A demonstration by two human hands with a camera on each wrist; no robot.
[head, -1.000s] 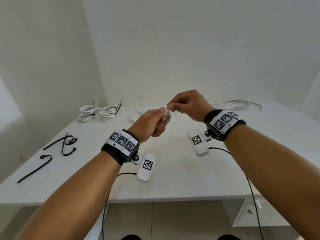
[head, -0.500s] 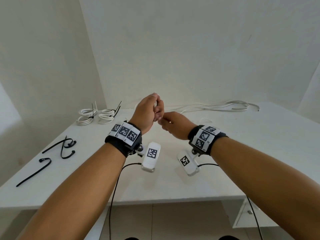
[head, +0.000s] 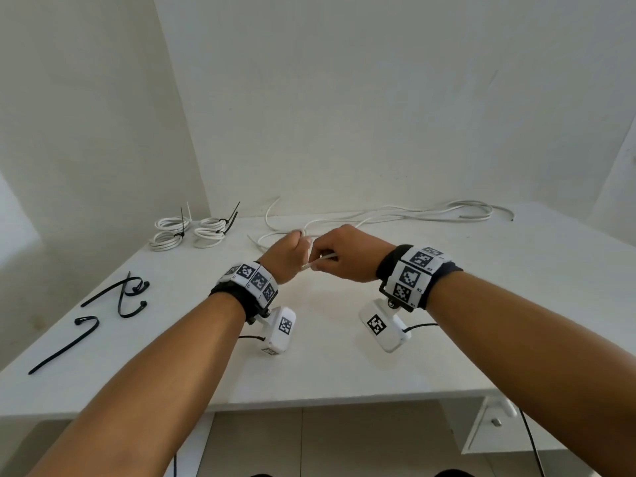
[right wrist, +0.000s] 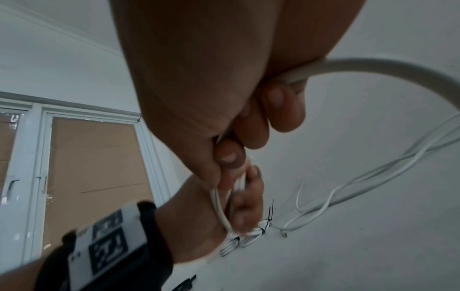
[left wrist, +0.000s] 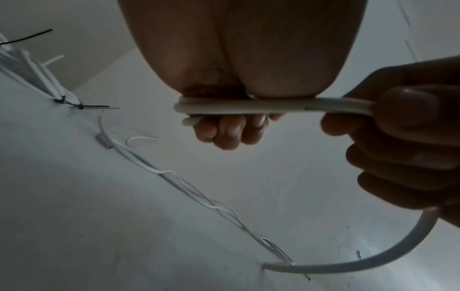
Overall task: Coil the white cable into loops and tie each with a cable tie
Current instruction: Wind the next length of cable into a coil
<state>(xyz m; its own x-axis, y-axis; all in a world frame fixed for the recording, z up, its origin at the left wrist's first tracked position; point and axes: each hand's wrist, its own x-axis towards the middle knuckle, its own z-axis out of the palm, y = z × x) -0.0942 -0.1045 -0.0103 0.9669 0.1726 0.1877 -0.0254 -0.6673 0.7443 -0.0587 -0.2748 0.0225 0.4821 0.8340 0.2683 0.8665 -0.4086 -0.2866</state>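
My left hand [head: 290,249] is a fist over the middle of the table, and turns of the white cable [left wrist: 239,106] lie wrapped round its curled fingers [left wrist: 224,132]. My right hand [head: 344,258] is close beside it and pinches the same white cable [head: 320,261] between thumb and fingers [right wrist: 281,106]. From that hand the cable [right wrist: 403,69] arcs away towards the loose length [head: 413,215] lying along the table's back edge. Two finished white coils [head: 187,230] with black ties lie at the back left.
Three loose black cable ties [head: 103,304] lie near the left edge of the white table [head: 344,366]. White walls close the back and left. A white-framed window [right wrist: 74,157] shows in the right wrist view. A drawer unit [head: 495,421] stands under the table's right front.
Both hands have come down towards the table. The right hand dropped below the left, then came level beside it, carrying the cable round the left fist.
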